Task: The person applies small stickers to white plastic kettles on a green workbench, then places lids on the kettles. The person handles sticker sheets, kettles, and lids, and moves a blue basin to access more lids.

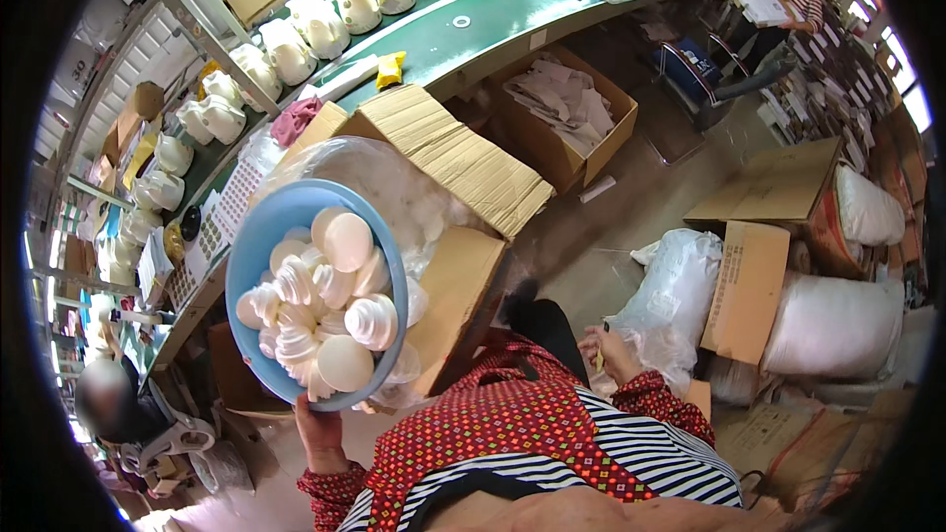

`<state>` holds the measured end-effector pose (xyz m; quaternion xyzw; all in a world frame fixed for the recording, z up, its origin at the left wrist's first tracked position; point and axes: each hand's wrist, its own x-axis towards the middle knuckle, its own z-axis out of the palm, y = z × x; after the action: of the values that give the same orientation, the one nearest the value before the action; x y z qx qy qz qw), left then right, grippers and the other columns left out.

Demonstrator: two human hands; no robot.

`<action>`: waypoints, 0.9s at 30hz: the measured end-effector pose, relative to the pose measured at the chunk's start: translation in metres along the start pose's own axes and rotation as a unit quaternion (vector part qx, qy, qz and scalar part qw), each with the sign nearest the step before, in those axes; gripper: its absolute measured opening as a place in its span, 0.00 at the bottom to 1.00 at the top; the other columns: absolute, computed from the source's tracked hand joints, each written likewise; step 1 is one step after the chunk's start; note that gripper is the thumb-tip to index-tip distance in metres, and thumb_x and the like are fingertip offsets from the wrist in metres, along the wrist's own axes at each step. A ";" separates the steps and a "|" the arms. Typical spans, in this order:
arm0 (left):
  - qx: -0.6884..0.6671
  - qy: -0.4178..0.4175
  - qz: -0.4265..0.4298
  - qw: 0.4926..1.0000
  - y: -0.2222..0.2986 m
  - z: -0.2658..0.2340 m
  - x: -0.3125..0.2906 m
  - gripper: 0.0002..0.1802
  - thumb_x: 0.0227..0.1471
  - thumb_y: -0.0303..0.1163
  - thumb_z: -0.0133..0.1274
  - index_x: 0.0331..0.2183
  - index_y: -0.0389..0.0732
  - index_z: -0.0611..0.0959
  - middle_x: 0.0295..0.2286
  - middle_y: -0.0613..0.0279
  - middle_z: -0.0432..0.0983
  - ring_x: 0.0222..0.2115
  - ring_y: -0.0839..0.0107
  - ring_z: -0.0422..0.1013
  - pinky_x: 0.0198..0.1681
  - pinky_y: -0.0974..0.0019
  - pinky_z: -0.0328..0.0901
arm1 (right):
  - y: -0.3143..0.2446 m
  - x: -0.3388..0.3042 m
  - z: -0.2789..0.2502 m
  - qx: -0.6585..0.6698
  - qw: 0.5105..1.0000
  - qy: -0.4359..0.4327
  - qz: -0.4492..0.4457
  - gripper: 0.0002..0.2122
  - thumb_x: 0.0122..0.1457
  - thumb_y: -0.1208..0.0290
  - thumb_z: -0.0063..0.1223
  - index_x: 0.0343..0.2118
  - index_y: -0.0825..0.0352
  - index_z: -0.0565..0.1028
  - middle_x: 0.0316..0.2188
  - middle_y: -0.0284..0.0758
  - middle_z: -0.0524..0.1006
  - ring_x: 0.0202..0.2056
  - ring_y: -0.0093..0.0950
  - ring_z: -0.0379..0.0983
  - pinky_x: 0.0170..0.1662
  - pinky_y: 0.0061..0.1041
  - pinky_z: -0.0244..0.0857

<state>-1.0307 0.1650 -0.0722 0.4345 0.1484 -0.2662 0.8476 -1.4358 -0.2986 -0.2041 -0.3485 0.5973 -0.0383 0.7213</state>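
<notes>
The left hand [320, 433] grips the near rim of the blue plastic basin [248, 251], over the left side of an open, plastic-lined carton [455, 288]. The right hand [616, 355] is half-curled; its contents are unclear. The work looks part-done: white swirled pieces [371, 322] heap the basin, others remain beside it in the carton.

White glare flanks both sides while fisheye distortion bows the table [434, 42].

Smooth blue plastic on the basin [286, 212] at left, satiny white swirls [296, 283] inside, matt cardboard flap [458, 158] beyond, and (look at that!) a crinkled, shiny plastic bag [672, 278] right.
</notes>
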 end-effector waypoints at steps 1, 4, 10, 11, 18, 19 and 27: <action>0.002 0.004 -0.002 1.000 -0.004 0.012 0.001 0.21 0.60 0.35 0.52 0.51 0.34 0.79 0.49 0.56 0.81 0.50 0.61 0.78 0.57 0.53 0.71 | -0.018 0.014 -0.016 -0.014 1.000 -0.001 -0.010 0.19 0.74 0.58 0.40 0.56 0.69 0.70 0.34 0.44 0.82 0.20 0.25 0.72 0.20 0.26 0.67; 0.010 0.001 0.030 0.999 -0.042 0.070 0.012 0.23 0.61 0.36 0.50 0.53 0.33 0.79 0.50 0.54 0.81 0.51 0.60 0.77 0.61 0.53 0.68 | -0.102 0.071 -0.057 -0.033 0.999 -0.010 -0.034 0.17 0.73 0.59 0.44 0.54 0.66 0.72 0.35 0.43 0.82 0.18 0.19 0.67 0.18 0.23 0.60; -0.054 0.003 0.058 0.997 -0.155 0.240 0.051 0.24 0.62 0.34 0.47 0.56 0.31 0.77 0.54 0.52 0.78 0.55 0.59 0.74 0.64 0.52 0.65 | -0.285 0.169 -0.100 -0.051 0.993 -0.081 -0.070 0.11 0.68 0.71 0.52 0.51 0.66 0.73 0.33 0.37 0.80 0.21 0.17 0.67 0.23 0.20 0.61; -0.054 0.012 0.064 0.996 -0.170 0.270 0.067 0.24 0.63 0.34 0.46 0.56 0.30 0.76 0.54 0.51 0.78 0.55 0.59 0.74 0.64 0.52 0.65 | -0.314 0.175 -0.103 -0.067 0.989 -0.101 -0.085 0.11 0.68 0.73 0.52 0.51 0.67 0.73 0.34 0.36 0.81 0.22 0.17 0.67 0.24 0.19 0.62; -0.100 0.058 -0.032 0.993 -0.276 0.428 0.195 0.25 0.67 0.37 0.44 0.59 0.32 0.74 0.58 0.49 0.75 0.59 0.56 0.71 0.66 0.51 0.64 | -0.400 0.175 -0.182 -0.110 0.980 -0.167 -0.016 0.16 0.73 0.65 0.47 0.58 0.68 0.72 0.43 0.39 0.83 0.33 0.23 0.77 0.38 0.26 0.75; -0.090 0.081 -0.029 0.992 -0.291 0.464 0.217 0.25 0.66 0.35 0.44 0.59 0.31 0.73 0.58 0.49 0.74 0.59 0.57 0.70 0.67 0.52 0.64 | -0.413 0.177 -0.189 -0.108 0.979 -0.173 0.005 0.18 0.74 0.63 0.46 0.59 0.68 0.72 0.43 0.38 0.83 0.35 0.23 0.78 0.40 0.27 0.75; -0.005 -0.038 -0.032 0.999 -0.342 0.603 0.420 0.27 0.56 0.28 0.53 0.56 0.28 0.75 0.52 0.50 0.79 0.50 0.58 0.78 0.54 0.59 0.75 | -0.503 0.184 -0.191 -0.168 0.966 -0.190 -0.051 0.22 0.77 0.62 0.40 0.71 0.56 0.64 0.40 0.37 0.80 0.36 0.23 0.77 0.41 0.24 0.74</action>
<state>-0.8743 -0.6263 -0.1513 0.4143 0.1313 -0.3091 0.8459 -1.3719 -0.8526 -0.0905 -0.4958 0.4287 0.0930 0.7495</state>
